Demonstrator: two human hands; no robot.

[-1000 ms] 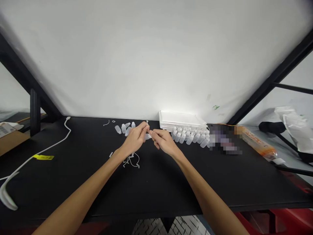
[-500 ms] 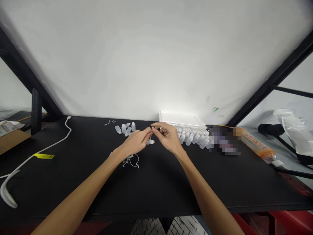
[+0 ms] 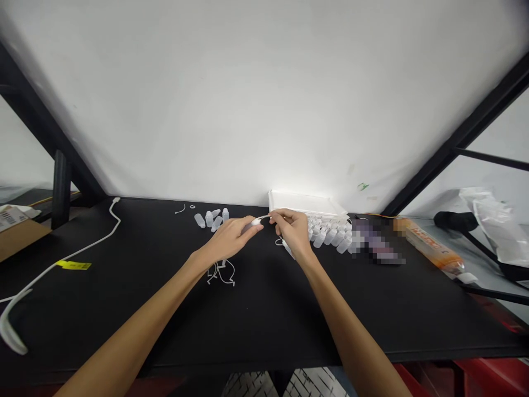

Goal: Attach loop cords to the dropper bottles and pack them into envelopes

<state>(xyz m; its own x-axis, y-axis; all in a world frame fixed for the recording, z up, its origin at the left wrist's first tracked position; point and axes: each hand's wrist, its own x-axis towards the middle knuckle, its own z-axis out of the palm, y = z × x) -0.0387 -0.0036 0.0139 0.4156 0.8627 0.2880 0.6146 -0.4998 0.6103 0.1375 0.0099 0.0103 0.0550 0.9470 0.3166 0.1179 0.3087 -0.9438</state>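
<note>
A white plastic bottle (image 3: 256,221), apparently, is steadied in the left hand's (image 3: 229,237) grip — its thin white strip (image 3: 263,218) pinched by the right hand (image 3: 292,230).

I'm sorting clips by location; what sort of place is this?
Probably a workshop bench: clusters of small translucent bottles sit on a black tabletop, with a cardboard box at the left.
</note>
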